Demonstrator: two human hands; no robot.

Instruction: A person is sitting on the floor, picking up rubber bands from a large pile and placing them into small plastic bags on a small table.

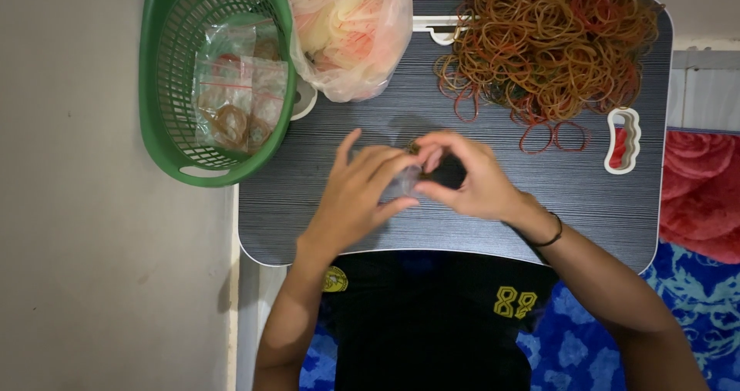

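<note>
Over the grey striped lap table [539, 206], left hand [351, 202] and right hand [474, 179] pinching a small clear bag [405, 181] of rubber bands at mid-table. Beyond, a tangled heap of brown and red rubber bands [551, 40]; beside it a bulging plastic sack [351, 32]; off the table's left edge, a green slotted basket [166, 75] holding filled packets [235, 90].

Striped lap table [586, 198] under rubber bands [551, 40], bag [351, 32]

Green basket [158, 90] holding filled bags; red cloth [701, 190] right of table.
</note>
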